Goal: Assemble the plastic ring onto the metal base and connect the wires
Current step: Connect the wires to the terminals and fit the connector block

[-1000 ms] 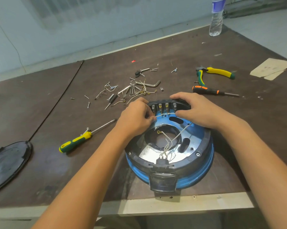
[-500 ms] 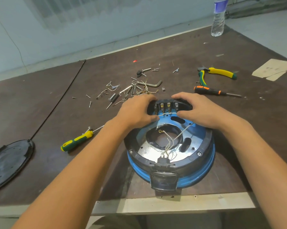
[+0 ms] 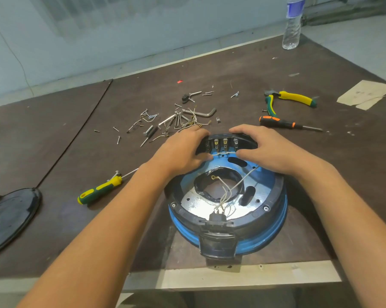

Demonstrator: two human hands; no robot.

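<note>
Gripping ring (image 3: 273,200): left hand (image 3: 180,150), right hand (image 3: 267,150)

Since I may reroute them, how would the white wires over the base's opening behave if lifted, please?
The white wires look thin and curve loosely, so probably floppy and light. Their near ends enter the black connector, so they would likely lift only partway.

Left grip (image 3: 183,150) and right grip (image 3: 265,150) both clasp the far terminal section of the black plastic ring (image 3: 274,196), seated on the blue metal base (image 3: 265,232) on the tabletop (image 3: 98,230), white wires (image 3: 229,190) loose inside
</note>
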